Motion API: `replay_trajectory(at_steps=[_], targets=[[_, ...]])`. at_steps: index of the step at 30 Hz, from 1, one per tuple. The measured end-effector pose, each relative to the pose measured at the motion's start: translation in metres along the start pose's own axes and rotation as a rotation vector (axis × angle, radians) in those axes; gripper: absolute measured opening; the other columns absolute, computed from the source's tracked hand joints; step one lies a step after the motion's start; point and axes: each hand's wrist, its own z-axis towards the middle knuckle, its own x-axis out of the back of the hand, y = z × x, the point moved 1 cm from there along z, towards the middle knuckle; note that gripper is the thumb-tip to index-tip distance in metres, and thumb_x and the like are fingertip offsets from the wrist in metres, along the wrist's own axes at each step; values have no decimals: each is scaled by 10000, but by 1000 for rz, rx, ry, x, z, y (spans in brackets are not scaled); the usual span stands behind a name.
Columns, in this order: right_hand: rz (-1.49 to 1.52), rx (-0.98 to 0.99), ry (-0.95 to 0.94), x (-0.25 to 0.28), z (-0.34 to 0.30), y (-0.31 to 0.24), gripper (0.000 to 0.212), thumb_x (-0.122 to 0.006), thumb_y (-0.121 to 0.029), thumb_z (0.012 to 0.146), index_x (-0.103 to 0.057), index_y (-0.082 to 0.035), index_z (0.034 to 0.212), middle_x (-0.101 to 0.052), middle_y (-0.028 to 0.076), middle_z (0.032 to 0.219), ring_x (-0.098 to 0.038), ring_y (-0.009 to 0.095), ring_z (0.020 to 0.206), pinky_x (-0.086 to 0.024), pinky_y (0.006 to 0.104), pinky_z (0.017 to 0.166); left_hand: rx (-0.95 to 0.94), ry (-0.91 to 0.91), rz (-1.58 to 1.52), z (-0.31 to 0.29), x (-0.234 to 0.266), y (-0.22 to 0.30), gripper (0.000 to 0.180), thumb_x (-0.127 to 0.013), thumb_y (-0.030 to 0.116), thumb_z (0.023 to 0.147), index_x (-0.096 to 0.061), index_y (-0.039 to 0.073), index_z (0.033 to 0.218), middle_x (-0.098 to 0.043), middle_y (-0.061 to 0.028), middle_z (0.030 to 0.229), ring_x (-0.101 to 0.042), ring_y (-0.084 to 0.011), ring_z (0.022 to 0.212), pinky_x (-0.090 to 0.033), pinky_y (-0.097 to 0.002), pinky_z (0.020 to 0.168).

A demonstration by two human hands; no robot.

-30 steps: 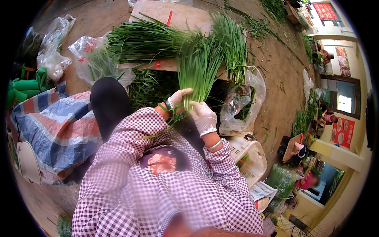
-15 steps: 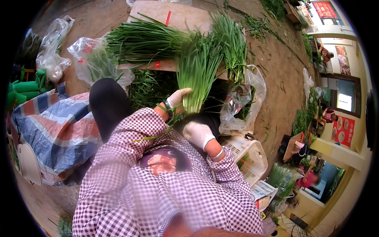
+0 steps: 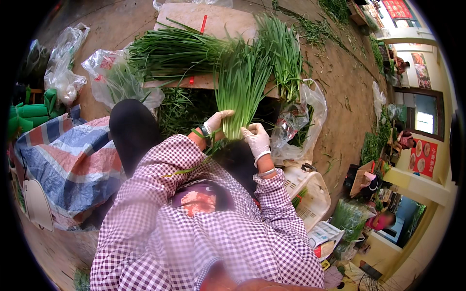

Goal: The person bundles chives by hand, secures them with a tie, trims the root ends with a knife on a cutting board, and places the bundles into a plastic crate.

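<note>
Both hands wear whitish gloves. My left hand [image 3: 218, 121] is closed around the lower left side of a bunch of garlic chives [image 3: 241, 85], whose pale stem ends point toward me. At the right of those stem ends, my right hand [image 3: 257, 140] pinches at the base of the bunch; whether it holds one stem or several is too small to tell. The leafy tops lean on the low table [image 3: 238, 22]. A larger pile of chives [image 3: 179, 51] lies across it to the left, and another bunch [image 3: 283, 56] lies at the right edge.
A clear plastic bag [image 3: 310, 114] hangs by the table's right side, above a cream plastic basket [image 3: 313, 199]. More clear bags [image 3: 65, 68] and a striped woven sheet [image 3: 73, 160] lie to the left. Loose greens fill the dark space under the table. Other people sit far right.
My right hand has moved up and forward from near my lap to the stem ends of the chives. My left hand keeps its hold in nearly the same place.
</note>
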Motion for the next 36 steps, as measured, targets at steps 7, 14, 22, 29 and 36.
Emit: replay_trajectory(at_steps=[7, 14, 22, 29, 36], targets=[[464, -119, -112, 1, 0, 4, 151, -646, -147, 916, -612, -19, 988, -668, 43, 793, -587, 77, 615, -454, 202, 560, 74, -99, 78, -3, -6, -2, 374, -628, 288, 901, -601, -8, 1127, -679, -151, 1018, -673, -270, 878, -561, -414, 815], [389, -78, -184, -6, -2, 6, 152, -594, -191, 945, -621, -45, 982, -658, 18, 754, -585, 68, 581, -409, 189, 509, 29, 31, 282, 1, -14, -14, 240, -647, 241, 901, -643, 20, 993, -684, -108, 854, -660, -218, 726, -542, -350, 664], [335, -32, -112, -9, -2, 4, 151, -588, -146, 937, -635, -20, 1007, -624, -11, 764, -566, 59, 593, -435, 188, 548, -22, 200, 311, -1, -17, -14, 188, -680, 151, 864, -641, 17, 991, -681, -111, 858, -667, -234, 714, -557, -350, 652], [286, 4, -235, -7, -3, 4, 142, -599, -112, 929, -641, -6, 1015, -633, 2, 774, -573, 73, 621, -469, 217, 577, -31, 119, 216, -1, -23, -17, 185, -701, 148, 849, -651, 37, 988, -685, -97, 871, -667, -213, 713, -561, -338, 643], [122, 66, -4, -4, -10, -16, 103, -674, -111, 876, -650, -12, 856, -636, 15, 727, -559, 84, 647, -467, 273, 610, -84, 322, 382, 0, -27, -15, 197, -741, 156, 820, -673, 60, 978, -691, -57, 861, -658, -167, 713, -546, -308, 634]])
